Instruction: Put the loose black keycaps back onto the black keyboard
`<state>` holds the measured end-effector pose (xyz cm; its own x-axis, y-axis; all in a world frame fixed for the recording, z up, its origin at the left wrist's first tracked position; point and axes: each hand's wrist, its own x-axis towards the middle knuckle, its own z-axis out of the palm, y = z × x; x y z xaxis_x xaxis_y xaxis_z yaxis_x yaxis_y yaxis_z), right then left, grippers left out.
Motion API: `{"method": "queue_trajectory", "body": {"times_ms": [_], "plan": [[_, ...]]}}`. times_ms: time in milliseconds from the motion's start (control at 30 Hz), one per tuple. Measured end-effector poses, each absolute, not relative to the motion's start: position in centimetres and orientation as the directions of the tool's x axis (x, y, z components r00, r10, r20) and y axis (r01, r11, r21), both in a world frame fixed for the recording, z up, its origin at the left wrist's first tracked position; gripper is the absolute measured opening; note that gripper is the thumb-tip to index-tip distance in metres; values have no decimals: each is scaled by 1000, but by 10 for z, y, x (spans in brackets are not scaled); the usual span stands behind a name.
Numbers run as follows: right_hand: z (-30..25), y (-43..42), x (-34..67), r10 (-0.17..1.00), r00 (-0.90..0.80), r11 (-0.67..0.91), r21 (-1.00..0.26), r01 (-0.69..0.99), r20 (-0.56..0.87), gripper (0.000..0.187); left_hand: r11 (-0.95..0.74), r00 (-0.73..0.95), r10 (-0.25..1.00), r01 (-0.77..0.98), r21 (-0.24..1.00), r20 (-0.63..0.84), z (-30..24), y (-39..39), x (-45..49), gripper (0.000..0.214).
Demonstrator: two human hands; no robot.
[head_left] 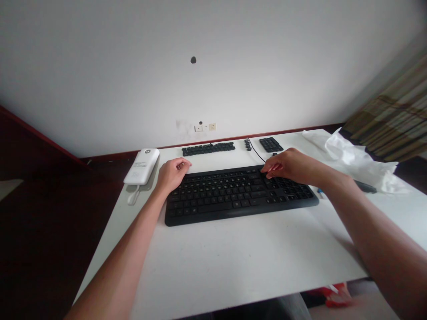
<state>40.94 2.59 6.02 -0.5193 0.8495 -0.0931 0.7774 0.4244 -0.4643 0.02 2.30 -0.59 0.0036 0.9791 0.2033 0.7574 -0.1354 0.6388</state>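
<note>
A black keyboard (215,195) lies on the white table (233,258). Many keycaps are in place, but the number block at its right side shows bare sockets. My left hand (173,174) rests at the keyboard's upper left corner, fingers curled together; whatever they may hold is hidden. Over the upper right part of the keyboard, my right hand (283,168) is pinched closed with its fingertips down at the keys. What sits between those fingertips is too small to make out. Behind the keyboard lie rows of loose black keycaps (208,149), a small cluster of keycaps (247,145) and a block of keycaps (271,144).
At the left table edge lies a white power bank (143,166) with a short cable (133,197). A thin black cord (256,151) runs behind the keyboard. Crumpled white plastic (360,158) covers the right side, with a dark object (365,186) partly under it. The wall (133,80) borders the table's back.
</note>
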Motion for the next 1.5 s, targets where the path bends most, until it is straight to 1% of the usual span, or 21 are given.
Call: {"method": "queue_trajectory", "body": {"times_ms": [267, 500, 667, 1133, 1233, 1300, 1400, 1500], "plan": [[57, 28, 409, 845, -528, 441, -449, 777, -83, 22, -133, 4, 980, 758, 638, 200, -6, 22, 1, 31], [58, 24, 404, 873, -481, 412, -405, 816, -80, 18, -138, 10, 979, 764, 630, 202, -6, 23, 0, 32], [60, 26, 403, 891, -435, 359, -381, 852, -133, 17, -132, 6, 980, 768, 627, 200, -5, 23, 1, 33], [63, 26, 401, 888, -435, 360, -360, 861, -152, 16, -125, -3, 980, 770, 626, 200, -5, 23, 1, 30], [65, 29, 397, 895, -406, 325, -353, 878, -185, 14, -130, 0, 979, 768, 627, 204, -7, 23, 0, 31], [67, 33, 394, 894, -383, 284, -367, 886, -234, 13, -134, 1, 978, 766, 628, 208, -7, 23, 0, 30], [68, 41, 391, 867, -352, 186, -427, 885, -352, 14, -138, -2, 977, 760, 635, 214, -7, 23, 0, 30], [68, 50, 393, 821, -361, 108, -501, 859, -443, 18, -139, -1, 977, 753, 643, 213, -6, 22, 0, 29]]}}
